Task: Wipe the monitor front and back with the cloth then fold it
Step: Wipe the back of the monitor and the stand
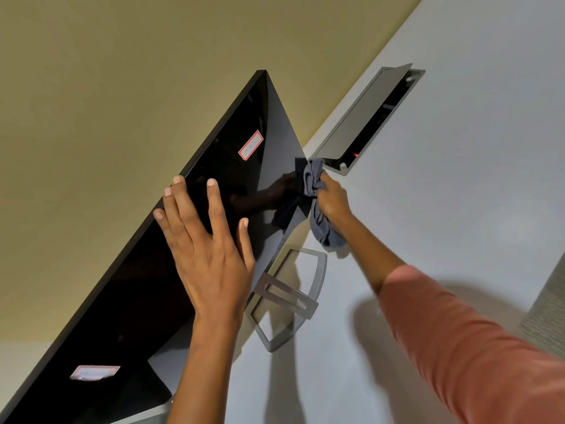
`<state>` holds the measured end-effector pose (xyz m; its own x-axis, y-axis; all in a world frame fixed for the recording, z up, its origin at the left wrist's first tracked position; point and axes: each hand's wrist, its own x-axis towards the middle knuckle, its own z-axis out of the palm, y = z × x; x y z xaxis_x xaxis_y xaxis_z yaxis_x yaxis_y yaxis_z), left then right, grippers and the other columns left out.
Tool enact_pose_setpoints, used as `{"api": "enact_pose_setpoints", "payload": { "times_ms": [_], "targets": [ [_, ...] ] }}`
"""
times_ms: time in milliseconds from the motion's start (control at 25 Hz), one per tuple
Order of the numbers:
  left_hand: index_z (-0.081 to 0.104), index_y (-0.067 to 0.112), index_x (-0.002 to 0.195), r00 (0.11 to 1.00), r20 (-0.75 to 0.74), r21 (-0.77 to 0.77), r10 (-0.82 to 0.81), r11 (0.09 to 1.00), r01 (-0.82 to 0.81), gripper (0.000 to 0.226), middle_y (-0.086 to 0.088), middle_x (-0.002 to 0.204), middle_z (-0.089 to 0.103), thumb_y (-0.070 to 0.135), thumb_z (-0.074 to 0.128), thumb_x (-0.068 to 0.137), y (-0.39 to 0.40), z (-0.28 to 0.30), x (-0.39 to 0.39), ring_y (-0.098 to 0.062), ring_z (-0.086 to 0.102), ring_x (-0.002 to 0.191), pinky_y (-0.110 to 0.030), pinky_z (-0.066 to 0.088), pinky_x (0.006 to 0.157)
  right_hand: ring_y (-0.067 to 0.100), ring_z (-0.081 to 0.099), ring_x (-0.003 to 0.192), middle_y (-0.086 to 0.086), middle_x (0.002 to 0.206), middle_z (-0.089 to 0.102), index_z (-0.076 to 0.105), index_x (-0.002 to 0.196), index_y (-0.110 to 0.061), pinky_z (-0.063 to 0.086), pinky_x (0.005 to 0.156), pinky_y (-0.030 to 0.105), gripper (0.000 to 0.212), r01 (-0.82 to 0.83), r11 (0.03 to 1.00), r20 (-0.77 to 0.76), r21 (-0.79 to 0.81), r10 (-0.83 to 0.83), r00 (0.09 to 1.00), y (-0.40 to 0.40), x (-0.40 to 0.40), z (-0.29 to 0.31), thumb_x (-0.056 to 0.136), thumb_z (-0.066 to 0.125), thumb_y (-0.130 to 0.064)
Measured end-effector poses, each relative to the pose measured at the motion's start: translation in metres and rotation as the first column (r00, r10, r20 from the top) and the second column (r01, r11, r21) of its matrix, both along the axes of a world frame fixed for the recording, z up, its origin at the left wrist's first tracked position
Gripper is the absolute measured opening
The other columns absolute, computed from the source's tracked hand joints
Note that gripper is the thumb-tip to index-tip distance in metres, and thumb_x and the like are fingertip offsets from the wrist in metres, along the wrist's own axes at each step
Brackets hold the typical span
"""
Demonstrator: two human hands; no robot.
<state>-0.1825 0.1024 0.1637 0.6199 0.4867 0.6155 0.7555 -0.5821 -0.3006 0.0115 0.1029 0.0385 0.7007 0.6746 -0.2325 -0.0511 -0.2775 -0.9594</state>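
A black monitor [146,270] with a glossy dark screen stands on the white desk, seen steeply from above and running from lower left to upper middle. My left hand [204,249] lies flat on the screen, fingers spread, with the fingertips reaching its top edge. My right hand [333,200] grips a bunched grey-blue cloth [318,206] and presses it against the screen's lower right edge. The cloth's lower end hangs down over the desk. The screen mirrors the hand and cloth. The monitor's back is hidden.
The monitor's grey metal stand [318,270] rests on the white desk [458,194] just below my right hand. A grey cable hatch [354,123] with its lid raised sits in the desk behind the cloth. A beige wall [107,87] is behind the monitor. A red-bordered sticker [250,145] is on the screen.
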Motion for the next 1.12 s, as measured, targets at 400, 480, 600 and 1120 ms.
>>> {"api": "enact_pose_setpoints", "payload": {
  "times_ms": [400,480,600,1120],
  "targets": [
    [0.031,0.007,0.144,0.997,0.071,-0.04,-0.021,0.999,0.024,0.057,-0.028,0.151,0.018,0.035,0.045,0.097,-0.004,0.003,0.004,-0.037,0.01,0.141,-0.043,-0.002,0.118,0.028,0.037,0.135,0.001,0.157,0.021,0.007,0.15,-0.029,0.033,0.106,0.036,0.062,-0.17,0.985,-0.036,0.032,0.171,0.985,-0.056,-0.099,0.006,0.1,0.037,-0.008],
    [0.032,0.006,0.143,0.996,0.08,-0.036,-0.037,0.999,0.04,0.056,-0.027,0.15,0.02,0.034,0.044,0.097,-0.005,0.003,0.003,-0.037,0.012,0.141,-0.043,0.0,0.118,0.028,0.039,0.134,0.003,0.155,0.025,0.009,0.15,-0.027,0.034,0.106,0.037,0.061,-0.096,0.995,-0.05,0.019,0.096,0.994,-0.044,-0.079,0.008,0.1,0.037,-0.007],
    [0.033,0.004,0.142,0.996,0.084,-0.03,-0.041,0.999,0.043,0.055,-0.027,0.15,0.021,0.033,0.044,0.097,-0.005,0.005,0.002,-0.037,0.015,0.141,-0.043,0.002,0.118,0.033,0.049,0.124,0.015,0.141,0.045,0.021,0.149,-0.019,0.04,0.099,0.034,0.058,-0.05,0.998,-0.018,-0.046,0.05,0.999,-0.016,-0.032,-0.006,0.097,0.036,0.001],
    [0.03,0.003,0.143,0.998,0.068,-0.045,-0.011,0.999,0.014,0.055,-0.026,0.151,0.019,0.031,0.04,0.097,-0.009,0.008,0.002,-0.039,0.014,0.142,-0.044,0.003,0.117,0.039,-0.002,0.144,0.01,0.157,-0.016,-0.003,0.151,-0.018,0.014,0.114,0.052,0.094,-0.218,0.623,0.527,-0.751,0.765,0.37,-0.074,-0.111,-0.1,0.086,0.062,-0.038]
  ]
}}
